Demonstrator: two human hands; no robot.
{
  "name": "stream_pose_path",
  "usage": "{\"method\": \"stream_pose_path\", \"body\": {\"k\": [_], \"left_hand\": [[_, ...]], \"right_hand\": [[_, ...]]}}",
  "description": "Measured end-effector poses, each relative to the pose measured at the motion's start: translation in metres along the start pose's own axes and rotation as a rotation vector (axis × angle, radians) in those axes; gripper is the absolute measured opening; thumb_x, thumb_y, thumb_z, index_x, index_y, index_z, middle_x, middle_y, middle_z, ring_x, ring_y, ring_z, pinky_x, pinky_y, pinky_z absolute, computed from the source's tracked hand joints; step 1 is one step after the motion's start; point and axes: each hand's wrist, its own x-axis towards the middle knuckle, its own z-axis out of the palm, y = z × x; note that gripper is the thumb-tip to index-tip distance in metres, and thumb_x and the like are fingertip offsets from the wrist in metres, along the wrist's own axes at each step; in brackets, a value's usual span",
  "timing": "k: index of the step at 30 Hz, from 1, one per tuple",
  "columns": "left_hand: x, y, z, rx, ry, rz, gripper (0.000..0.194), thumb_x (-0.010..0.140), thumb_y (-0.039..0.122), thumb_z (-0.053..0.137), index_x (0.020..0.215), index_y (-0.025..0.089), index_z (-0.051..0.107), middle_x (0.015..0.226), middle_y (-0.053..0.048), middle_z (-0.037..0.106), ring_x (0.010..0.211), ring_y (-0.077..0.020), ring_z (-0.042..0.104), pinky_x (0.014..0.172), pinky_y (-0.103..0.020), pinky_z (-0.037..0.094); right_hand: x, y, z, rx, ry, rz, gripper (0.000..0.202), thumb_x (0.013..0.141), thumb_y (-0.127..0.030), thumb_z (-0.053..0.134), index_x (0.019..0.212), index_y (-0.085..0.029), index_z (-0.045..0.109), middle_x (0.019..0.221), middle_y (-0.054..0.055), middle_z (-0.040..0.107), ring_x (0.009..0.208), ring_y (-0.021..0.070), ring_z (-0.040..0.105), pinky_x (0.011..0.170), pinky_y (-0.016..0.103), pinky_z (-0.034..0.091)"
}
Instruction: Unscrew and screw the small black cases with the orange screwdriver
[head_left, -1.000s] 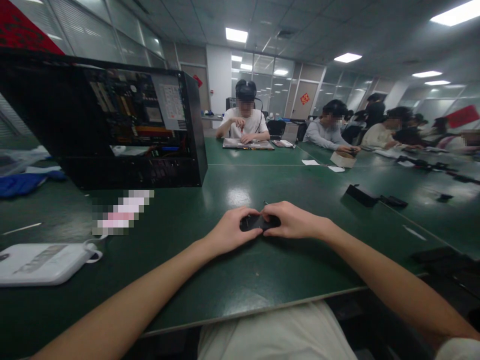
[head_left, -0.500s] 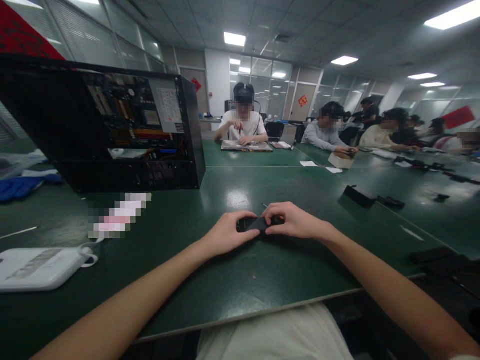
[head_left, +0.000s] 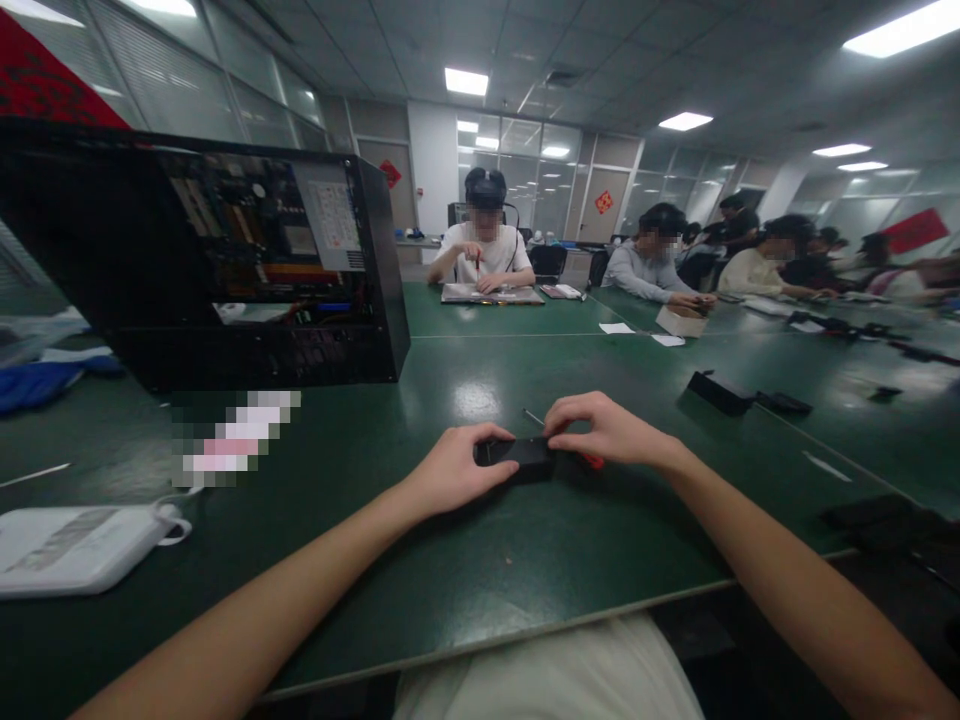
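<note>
A small black rectangular box (head_left: 525, 457) lies on the green table in front of me. My left hand (head_left: 461, 465) grips its left end, thumb along the near side and fingers along the far side. At the box's right end, my right hand (head_left: 592, 428) has thumb and fingertips pinched together on the edge. Under and behind that hand is a screwdriver (head_left: 593, 461); its red handle shows below the palm and its thin metal shaft pokes out beyond the fingers. The fingers hide the middle of the screwdriver.
A black computer case (head_left: 262, 345) with its side uncovered stands at the left. Nearer me is a white power bank (head_left: 82, 550) with a strap. Black parts (head_left: 720, 393) lie to the right. Across the green table (head_left: 465, 570) a person (head_left: 486, 245) works with a red tool.
My right hand has shifted slightly right and up, to the box's right end, uncovering more of the box's top. The screwdriver's red handle now shows. My left hand keeps its hold.
</note>
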Motion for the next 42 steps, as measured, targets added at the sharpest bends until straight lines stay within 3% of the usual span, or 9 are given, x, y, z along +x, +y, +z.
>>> {"method": "stream_pose_path", "body": {"k": [10, 16, 25, 27, 30, 35, 37, 39, 42], "left_hand": [[0.004, 0.001, 0.017, -0.053, 0.043, 0.024, 0.035, 0.085, 0.035, 0.075, 0.117, 0.021, 0.077, 0.118, -0.005, 0.079, 0.109, -0.0263, 0.073, 0.098, -0.035, 0.052], [0.007, -0.001, 0.02, -0.06, 0.03, 0.017, 0.035, 0.086, 0.039, 0.076, 0.116, 0.024, 0.079, 0.116, -0.003, 0.08, 0.106, -0.0263, 0.074, 0.096, -0.036, 0.053], [0.004, 0.001, 0.014, -0.004, 0.01, 0.099, 0.037, 0.089, 0.039, 0.073, 0.123, 0.025, 0.074, 0.123, -0.007, 0.077, 0.111, -0.028, 0.072, 0.099, -0.04, 0.054], [0.003, -0.002, -0.005, 0.059, 0.018, 0.103, 0.045, 0.088, 0.042, 0.074, 0.129, 0.025, 0.071, 0.127, -0.011, 0.075, 0.111, -0.029, 0.071, 0.099, -0.041, 0.054], [-0.005, -0.019, -0.068, 0.239, 0.057, 0.025, 0.052, 0.094, 0.049, 0.064, 0.137, 0.021, 0.065, 0.124, -0.011, 0.075, 0.106, -0.0277, 0.071, 0.095, -0.04, 0.055], [-0.037, -0.098, -0.21, 0.688, 0.374, -0.357, 0.042, 0.097, 0.031, 0.051, 0.132, 0.016, 0.069, 0.126, -0.005, 0.076, 0.107, -0.0233, 0.068, 0.1, -0.034, 0.05], [-0.051, -0.133, -0.25, 0.807, 0.357, -0.503, 0.046, 0.091, 0.019, 0.053, 0.134, 0.012, 0.068, 0.121, -0.005, 0.078, 0.104, -0.0224, 0.068, 0.094, -0.029, 0.05], [-0.063, -0.159, -0.271, 0.886, 0.272, -0.577, 0.053, 0.085, 0.014, 0.056, 0.137, 0.013, 0.067, 0.122, -0.005, 0.078, 0.098, -0.023, 0.069, 0.084, -0.024, 0.049], [-0.071, -0.179, -0.275, 0.878, 0.145, -0.61, 0.068, 0.078, 0.007, 0.056, 0.146, 0.014, 0.061, 0.131, -0.011, 0.074, 0.094, -0.0239, 0.07, 0.076, -0.021, 0.046]], "right_hand": [[0.003, -0.001, 0.014, 0.024, -0.017, -0.014, 0.021, 0.097, -0.034, 0.069, 0.089, -0.017, 0.078, 0.09, 0.005, 0.071, 0.083, 0.0155, 0.067, 0.077, 0.028, 0.05], [0.002, 0.0, 0.013, -0.071, -0.013, -0.066, 0.019, 0.097, -0.035, 0.069, 0.1, -0.02, 0.08, 0.114, 0.008, 0.071, 0.103, 0.0179, 0.068, 0.093, 0.031, 0.051], [-0.002, -0.002, 0.005, -0.198, -0.068, -0.043, 0.035, 0.1, -0.046, 0.062, 0.12, -0.022, 0.076, 0.126, 0.009, 0.068, 0.113, 0.0207, 0.066, 0.101, 0.033, 0.05], [-0.006, 0.004, -0.002, -0.292, -0.047, 0.03, 0.039, 0.102, -0.049, 0.058, 0.122, -0.02, 0.076, 0.125, 0.011, 0.068, 0.112, 0.0229, 0.066, 0.101, 0.035, 0.05], [-0.011, 0.017, -0.012, -0.399, -0.022, 0.12, 0.042, 0.102, -0.05, 0.055, 0.121, -0.019, 0.075, 0.119, 0.012, 0.069, 0.106, 0.0248, 0.067, 0.094, 0.037, 0.052], [-0.013, 0.025, -0.018, -0.428, -0.017, 0.137, 0.041, 0.102, -0.05, 0.053, 0.117, -0.019, 0.076, 0.116, 0.012, 0.07, 0.101, 0.0243, 0.068, 0.091, 0.037, 0.053], [-0.012, 0.022, -0.018, -0.418, -0.007, 0.123, 0.042, 0.103, -0.05, 0.053, 0.116, -0.018, 0.076, 0.115, 0.012, 0.07, 0.102, 0.024, 0.068, 0.091, 0.037, 0.052], [-0.011, 0.019, -0.017, -0.407, 0.003, 0.109, 0.042, 0.103, -0.05, 0.052, 0.115, -0.018, 0.076, 0.115, 0.012, 0.071, 0.102, 0.0237, 0.068, 0.091, 0.036, 0.052], [-0.011, 0.015, -0.017, -0.395, 0.016, 0.098, 0.04, 0.103, -0.049, 0.053, 0.114, -0.019, 0.077, 0.114, 0.011, 0.071, 0.102, 0.0234, 0.068, 0.09, 0.036, 0.053]]}}
